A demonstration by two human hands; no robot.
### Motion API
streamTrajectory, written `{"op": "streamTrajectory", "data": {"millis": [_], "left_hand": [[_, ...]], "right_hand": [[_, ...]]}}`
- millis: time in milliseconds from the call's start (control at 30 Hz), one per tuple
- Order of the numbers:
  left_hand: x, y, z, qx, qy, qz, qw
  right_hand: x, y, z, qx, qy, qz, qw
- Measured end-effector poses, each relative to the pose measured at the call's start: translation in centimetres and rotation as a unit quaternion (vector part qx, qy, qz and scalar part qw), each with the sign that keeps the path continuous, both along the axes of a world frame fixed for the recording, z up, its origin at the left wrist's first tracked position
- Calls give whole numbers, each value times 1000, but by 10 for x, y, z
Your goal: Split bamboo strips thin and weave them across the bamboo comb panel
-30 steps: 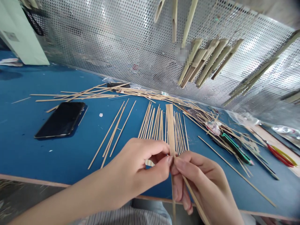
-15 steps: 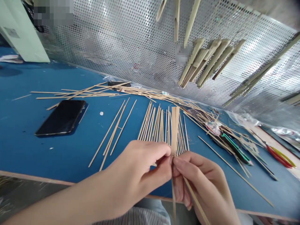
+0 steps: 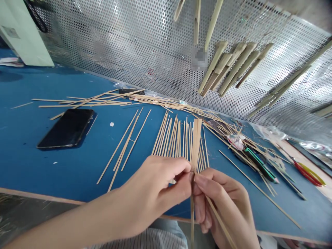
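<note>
One pale strip [image 3: 196, 141], seemingly only part-split, sits pinched in the narrow grip of left hand [image 3: 160, 183] and right hand [image 3: 228, 200]. Thin strips [image 3: 178, 141] already lie on the bench [image 3: 77, 176].

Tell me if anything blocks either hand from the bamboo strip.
Nothing visible does: the left hand and right hand both pinch the bamboo strip directly. The row of thin sticks lies on the blue table behind it in view, not between it and the fingers.
</note>
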State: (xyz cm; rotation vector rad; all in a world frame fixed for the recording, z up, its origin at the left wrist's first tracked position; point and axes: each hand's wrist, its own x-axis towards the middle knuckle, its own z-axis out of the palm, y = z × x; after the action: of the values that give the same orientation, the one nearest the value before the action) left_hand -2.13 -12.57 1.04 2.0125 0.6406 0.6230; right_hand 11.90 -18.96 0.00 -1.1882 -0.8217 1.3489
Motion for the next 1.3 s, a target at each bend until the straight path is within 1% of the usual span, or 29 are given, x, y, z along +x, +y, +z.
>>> {"op": "streamTrajectory", "data": {"millis": [67,100,167,233,300,333,400,433,533,633,733,800,833,933,1000,1167,1233,1300], "left_hand": [[0,0,-1,-13,2,6,1000],[0,0,-1,-19,3,13,1000],[-1,0,-1,-32,-2,39,999],[-3,1,3,-53,-18,72,996],[-5,1,8,-89,-48,87,991],[-5,1,11,-112,-63,83,988],[-3,0,15,-156,-84,62,982],[-2,0,16,-173,-83,50,980],[3,-1,12,-183,-60,23,981],[5,-2,5,-158,-39,4,987],[3,0,2,-119,-11,9,993],[3,3,4,-91,-17,31,995],[3,4,5,-89,-38,46,994],[6,7,9,-134,-130,102,977],[9,8,10,-143,-169,137,966],[11,6,12,-57,-204,222,952],[10,5,13,-33,-202,246,947],[9,5,14,-7,-188,263,946]], "right_hand": [[3,1,0,6,-22,22,999],[5,3,1,7,-53,35,998],[11,6,6,26,-160,55,985],[18,9,12,75,-291,58,952],[26,14,19,145,-377,12,915],[29,17,23,174,-392,-18,903],[33,24,30,217,-375,-67,899],[33,28,35,229,-356,-72,903],[31,42,48,245,-306,-29,919],[25,53,57,240,-298,25,924],[22,57,60,218,-298,57,927],[21,58,58,219,-291,54,930],[21,58,57,225,-286,49,930],[21,57,54,233,-279,41,931],[20,55,52,234,-282,36,930],[13,48,53,230,-288,44,929],[11,45,54,224,-295,45,928],[9,42,55,228,-321,35,918]]}}
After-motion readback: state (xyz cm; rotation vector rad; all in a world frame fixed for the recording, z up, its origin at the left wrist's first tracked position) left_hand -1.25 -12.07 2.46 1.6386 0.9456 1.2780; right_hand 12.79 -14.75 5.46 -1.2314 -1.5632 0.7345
